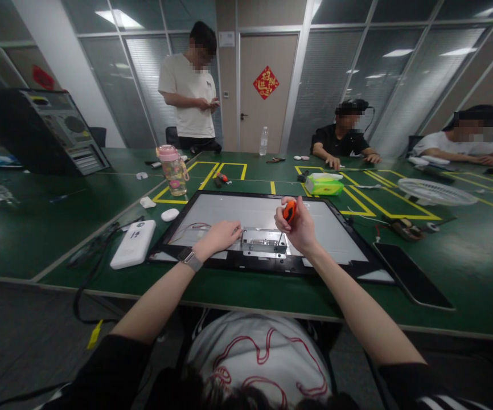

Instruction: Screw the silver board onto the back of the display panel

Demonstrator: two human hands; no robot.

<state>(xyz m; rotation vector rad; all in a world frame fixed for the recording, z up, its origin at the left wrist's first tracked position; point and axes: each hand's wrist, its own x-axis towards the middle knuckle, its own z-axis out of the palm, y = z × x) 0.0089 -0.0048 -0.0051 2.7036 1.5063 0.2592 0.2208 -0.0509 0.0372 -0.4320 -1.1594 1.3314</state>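
Note:
A monitor panel (336, 230) lies back-side up on the green table, black frame around a grey metal sheet. A small silver metal bracket (263, 244) sits at its near middle. My right hand (300, 228) is closed round an orange-handled screwdriver (289, 212), its tip down on the bracket's right end. My left hand (223, 234), with a watch on the wrist, rests on the panel at the bracket's left edge, fingers curled onto it. Thin red wires (189, 228) run across the panel to the left.
A white power bank (133, 244) and a white mouse (170, 214) lie left of the panel; a dark phone (413, 275) to the right. Further back stand a pink-lidded bottle (173, 169), a green tissue box (324, 184), a white fan (436, 192). A computer case (50, 134) stands left. Three other people are at the far side.

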